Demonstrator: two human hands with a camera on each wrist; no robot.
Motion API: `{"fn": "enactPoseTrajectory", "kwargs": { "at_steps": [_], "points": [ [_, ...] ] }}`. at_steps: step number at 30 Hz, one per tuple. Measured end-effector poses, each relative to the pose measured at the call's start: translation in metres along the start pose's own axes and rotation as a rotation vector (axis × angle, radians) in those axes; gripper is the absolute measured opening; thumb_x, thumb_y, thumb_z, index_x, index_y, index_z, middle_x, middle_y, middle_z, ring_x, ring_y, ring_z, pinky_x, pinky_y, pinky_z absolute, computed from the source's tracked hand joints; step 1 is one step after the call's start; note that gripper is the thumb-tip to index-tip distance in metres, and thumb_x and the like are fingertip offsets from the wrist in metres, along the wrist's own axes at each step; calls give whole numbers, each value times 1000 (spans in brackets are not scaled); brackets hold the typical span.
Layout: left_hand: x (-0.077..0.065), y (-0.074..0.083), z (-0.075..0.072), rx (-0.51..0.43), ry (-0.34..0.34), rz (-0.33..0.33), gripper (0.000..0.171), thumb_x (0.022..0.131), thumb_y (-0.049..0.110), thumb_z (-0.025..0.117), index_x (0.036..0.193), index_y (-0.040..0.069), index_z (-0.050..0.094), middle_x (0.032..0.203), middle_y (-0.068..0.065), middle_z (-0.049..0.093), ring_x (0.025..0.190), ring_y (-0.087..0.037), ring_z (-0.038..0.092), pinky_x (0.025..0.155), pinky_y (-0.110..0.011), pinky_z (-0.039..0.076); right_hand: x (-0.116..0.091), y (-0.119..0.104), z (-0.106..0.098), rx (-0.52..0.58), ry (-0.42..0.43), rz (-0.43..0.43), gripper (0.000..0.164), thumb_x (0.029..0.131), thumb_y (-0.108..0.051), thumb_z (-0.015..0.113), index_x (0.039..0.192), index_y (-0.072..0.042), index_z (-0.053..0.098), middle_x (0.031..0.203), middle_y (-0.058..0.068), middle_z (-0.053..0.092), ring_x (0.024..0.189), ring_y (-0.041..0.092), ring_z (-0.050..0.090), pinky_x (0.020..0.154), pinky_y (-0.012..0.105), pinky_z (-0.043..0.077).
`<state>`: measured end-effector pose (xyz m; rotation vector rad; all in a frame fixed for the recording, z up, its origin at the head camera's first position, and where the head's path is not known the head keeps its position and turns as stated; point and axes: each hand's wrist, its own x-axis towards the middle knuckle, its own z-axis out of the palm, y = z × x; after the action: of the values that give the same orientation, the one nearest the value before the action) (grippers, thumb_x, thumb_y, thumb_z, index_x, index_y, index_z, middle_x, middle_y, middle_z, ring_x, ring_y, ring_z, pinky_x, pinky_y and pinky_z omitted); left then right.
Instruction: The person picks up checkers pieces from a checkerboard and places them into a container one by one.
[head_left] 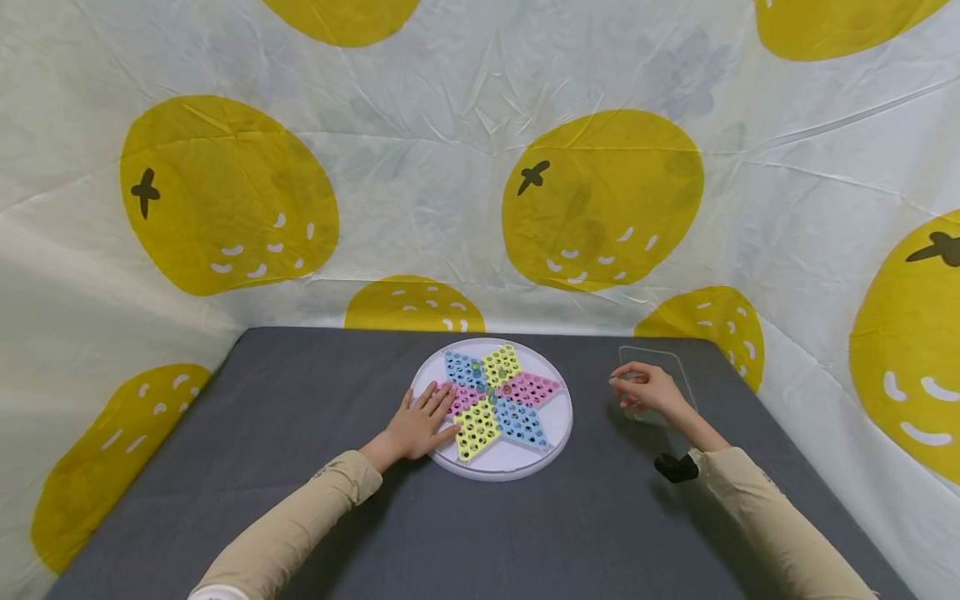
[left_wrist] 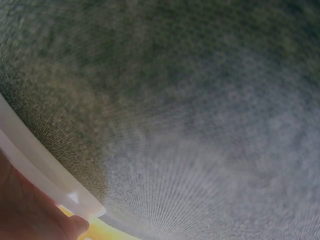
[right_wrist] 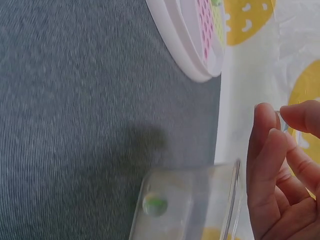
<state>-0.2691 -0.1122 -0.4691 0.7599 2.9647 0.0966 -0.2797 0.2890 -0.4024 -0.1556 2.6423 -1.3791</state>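
Observation:
A round white Chinese checkers board point(head_left: 491, 475) lies on the table, its star in pink, yellow and blue sections with holes. Several glass marbles point(head_left: 480, 377) sit in holes around its centre and upper left. My left hand point(head_left: 422, 423) rests on the board's left side, fingers spread over the pink section. To the right, my right hand point(head_left: 648, 390) is raised over a clear plastic box point(right_wrist: 175, 200). Its thumb and fingertips pinch a small clear marble point(right_wrist: 283, 121), mostly hidden by the fingers. One green-tinted marble point(right_wrist: 155, 205) shows inside the box.
A dark grey cloth covers the table point(head_left: 585, 525). Behind and beside it hangs a pale curtain point(head_left: 420, 208) printed with large yellow fruits. A black wrist device point(head_left: 676, 467) sits below the right sleeve cuff.

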Motion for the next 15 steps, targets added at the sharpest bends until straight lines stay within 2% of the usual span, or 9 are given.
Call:
{"fn": "enactPoseTrajectory", "kwargs": {
  "at_steps": [8, 15],
  "points": [
    [0, 0, -1, 13, -15, -6, 69, 91, 57, 26, 145, 16, 13, 152, 0, 10, 140, -25, 6, 107, -56, 9, -3, 5, -14, -24, 18, -2, 44, 89, -29, 54, 118, 4, 49, 97, 24, 64, 73, 28, 65, 63, 41, 52],
    [0, 1, -1, 20, -13, -12, 69, 91, 57, 27, 144, 16, 13, 152, 1, 11, 140, -24, 7, 107, -55, 9, -2, 6, -25, -32, 37, 8, 45, 89, -29, 53, 119, 4, 48, 101, 27, 62, 66, 16, 65, 65, 42, 52]
  ]
}}
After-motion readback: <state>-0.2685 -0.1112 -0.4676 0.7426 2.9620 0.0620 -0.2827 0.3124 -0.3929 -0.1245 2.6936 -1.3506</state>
